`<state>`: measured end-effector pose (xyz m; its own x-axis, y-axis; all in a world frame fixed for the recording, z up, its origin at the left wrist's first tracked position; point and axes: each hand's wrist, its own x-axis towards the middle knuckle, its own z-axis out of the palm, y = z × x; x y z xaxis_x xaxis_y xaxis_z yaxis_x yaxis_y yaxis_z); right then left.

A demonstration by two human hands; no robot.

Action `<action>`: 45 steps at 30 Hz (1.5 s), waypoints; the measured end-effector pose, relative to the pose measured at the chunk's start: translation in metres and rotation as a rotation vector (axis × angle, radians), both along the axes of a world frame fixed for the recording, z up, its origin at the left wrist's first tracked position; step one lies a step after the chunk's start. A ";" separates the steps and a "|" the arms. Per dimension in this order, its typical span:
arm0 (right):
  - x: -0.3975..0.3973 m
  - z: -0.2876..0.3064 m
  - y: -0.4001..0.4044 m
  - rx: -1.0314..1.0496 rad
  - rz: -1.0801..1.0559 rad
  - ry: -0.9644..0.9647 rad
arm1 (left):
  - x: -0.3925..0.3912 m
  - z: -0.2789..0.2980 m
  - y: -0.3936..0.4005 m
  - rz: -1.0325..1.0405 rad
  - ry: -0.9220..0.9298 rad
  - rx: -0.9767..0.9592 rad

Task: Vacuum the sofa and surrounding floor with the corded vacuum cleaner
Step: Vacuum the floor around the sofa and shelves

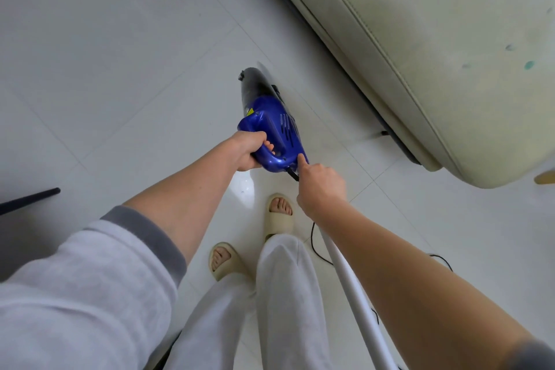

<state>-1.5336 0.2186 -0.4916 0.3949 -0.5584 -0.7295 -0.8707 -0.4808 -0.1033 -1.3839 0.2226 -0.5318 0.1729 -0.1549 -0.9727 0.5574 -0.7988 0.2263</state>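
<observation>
A blue handheld vacuum cleaner (274,129) with a dark dust cup points away from me, low over the white tiled floor (126,75). My left hand (249,152) grips its handle from the left. My right hand (321,189) is just behind the vacuum; its index finger touches the blue rear by the cord outlet, and its other fingers curl round a white tube (357,300) that runs back under my forearm. The black cord (313,245) trails on the floor behind. The beige sofa (435,54) fills the upper right, close beside the vacuum's nose.
My feet in beige slippers (279,216) stand just behind the vacuum. A black rod (30,198) pokes in from the left edge. Open tiled floor stretches to the left and far side. A small sofa foot (384,133) shows under the sofa's edge.
</observation>
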 end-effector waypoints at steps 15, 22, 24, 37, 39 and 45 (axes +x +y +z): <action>-0.045 -0.008 -0.037 -0.002 -0.017 0.097 | -0.050 -0.018 -0.037 0.030 0.043 -0.045; -0.032 -0.018 -0.047 -0.021 0.073 0.048 | -0.036 -0.023 -0.039 0.100 -0.036 -0.042; -0.024 -0.021 -0.056 -0.026 0.084 0.040 | -0.028 -0.023 -0.047 0.090 -0.043 -0.043; -0.031 -0.010 -0.062 -0.002 0.003 0.051 | -0.033 -0.006 -0.071 -0.041 -0.024 -0.017; -0.034 -0.009 -0.066 -0.001 -0.009 0.070 | -0.036 -0.007 -0.075 -0.042 -0.018 -0.031; -0.031 -0.012 -0.063 0.047 -0.085 0.086 | -0.034 -0.012 -0.067 -0.018 -0.016 -0.043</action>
<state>-1.5648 0.1552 -0.5036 0.2826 -0.5517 -0.7847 -0.9147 -0.4015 -0.0470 -1.4184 0.1559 -0.5436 0.1854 -0.2001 -0.9621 0.5393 -0.7977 0.2698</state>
